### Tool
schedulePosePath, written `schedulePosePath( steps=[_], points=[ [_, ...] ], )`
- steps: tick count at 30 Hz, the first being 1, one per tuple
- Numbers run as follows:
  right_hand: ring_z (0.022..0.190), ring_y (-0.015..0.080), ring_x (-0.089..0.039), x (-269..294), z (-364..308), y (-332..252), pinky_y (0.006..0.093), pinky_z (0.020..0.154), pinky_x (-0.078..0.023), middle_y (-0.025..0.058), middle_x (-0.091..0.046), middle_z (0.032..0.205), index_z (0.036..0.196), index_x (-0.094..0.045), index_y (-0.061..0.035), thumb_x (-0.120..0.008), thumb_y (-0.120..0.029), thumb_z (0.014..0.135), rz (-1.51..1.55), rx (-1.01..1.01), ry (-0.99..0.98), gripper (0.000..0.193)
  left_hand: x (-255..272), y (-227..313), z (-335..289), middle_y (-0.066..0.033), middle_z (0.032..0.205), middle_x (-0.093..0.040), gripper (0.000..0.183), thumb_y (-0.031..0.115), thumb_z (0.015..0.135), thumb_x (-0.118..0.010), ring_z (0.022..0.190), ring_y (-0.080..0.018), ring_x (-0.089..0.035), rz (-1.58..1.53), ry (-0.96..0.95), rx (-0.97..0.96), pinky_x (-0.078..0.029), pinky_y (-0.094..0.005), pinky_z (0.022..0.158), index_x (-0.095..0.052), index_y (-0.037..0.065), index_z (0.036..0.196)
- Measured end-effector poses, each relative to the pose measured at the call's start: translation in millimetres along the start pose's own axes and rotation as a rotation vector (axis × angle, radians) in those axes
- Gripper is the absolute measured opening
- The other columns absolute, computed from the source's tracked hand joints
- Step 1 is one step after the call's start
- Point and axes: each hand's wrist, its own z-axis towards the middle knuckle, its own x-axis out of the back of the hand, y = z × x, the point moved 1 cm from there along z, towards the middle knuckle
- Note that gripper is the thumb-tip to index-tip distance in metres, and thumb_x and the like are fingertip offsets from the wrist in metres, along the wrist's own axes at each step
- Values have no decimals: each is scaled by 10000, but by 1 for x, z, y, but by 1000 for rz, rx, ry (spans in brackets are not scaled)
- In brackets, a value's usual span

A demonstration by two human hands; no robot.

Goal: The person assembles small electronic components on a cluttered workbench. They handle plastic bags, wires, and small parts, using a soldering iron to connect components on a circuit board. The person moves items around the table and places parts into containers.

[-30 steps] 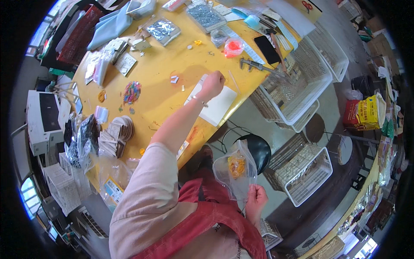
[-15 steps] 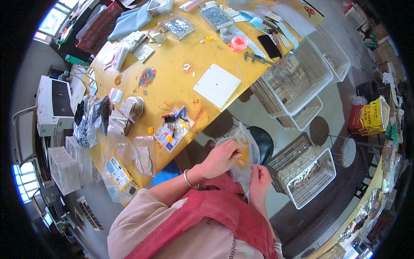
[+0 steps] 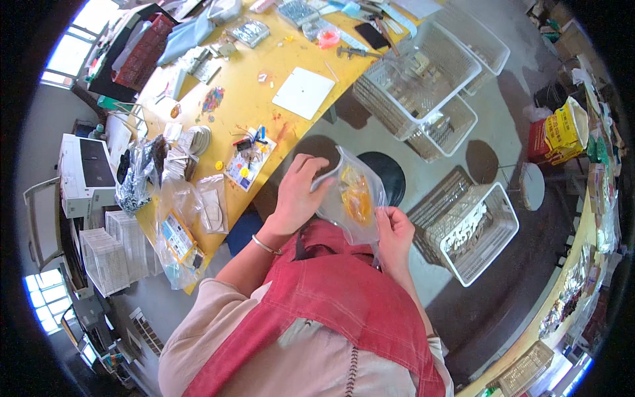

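Hands (image 3: 294, 195) (image 3: 395, 235) angle inward, right pinching a clear bag (image 3: 336, 206), left curled at its edge, grip unclear.

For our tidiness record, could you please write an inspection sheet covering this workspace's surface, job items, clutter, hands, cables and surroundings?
Surface: yellow table, partly covered, with reddish stains.
Job items: clear bag with yellow contents, held off the table.
Clutter: black phone, caliper, white square plate and colourful small pieces on the table.
Left hand: at the bag's left edge; grip unclear.
Right hand: pinches the bag's right edge.
Cables: nothing clearly seen.
Surroundings: dark stool, white basket, red-and-yellow sack.
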Motion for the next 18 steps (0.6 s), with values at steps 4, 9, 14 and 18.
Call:
schedulePosePath(
  steps=[4, 9, 14, 18],
  points=[
    [754, 17, -495, 24, -25, -11, 220, 662, -419, -61, -610, 831, 953, -682, 15, -632, -105, 1061, -100, 11, -64, 170, -22, 2, 3, -187, 1204, -623, 680, 198, 839, -798, 991, -350, -670, 115, -50, -18, -558, -408, 845, -525, 69, 1447],
    [727, 62, -509, 62, -46, -17, 269, 634, -429, 13, -611, 778, 993, -688, 21, -650, -89, 1025, -445, 238, -21, 121, -59, -3, 8, -159, 826, -681, 301, 118, 902, -684, 758, -281, -683, -158, -216, 38, -546, -401, 708, -660, 53, 1195],
    [713, 77, -506, 90, -65, -12, 280, 628, -428, 23, -608, 764, 992, -692, 24, -651, -92, 1024, -501, 221, 236, 127, -72, -1, 19, -133, 847, -694, 228, 57, 934, -624, 771, -206, -674, -366, -333, 1, -546, -351, 730, -728, 42, 1136],
    [709, 73, -486, 71, -80, -11, 275, 625, -419, 13, -599, 759, 974, -686, 31, -645, -109, 1042, -605, 219, 365, 161, -52, -13, 37, -103, 883, -710, 289, 122, 957, -675, 797, -172, -692, -446, -545, -141, -556, -343, 735, -704, 43, 1234]
  ],
)
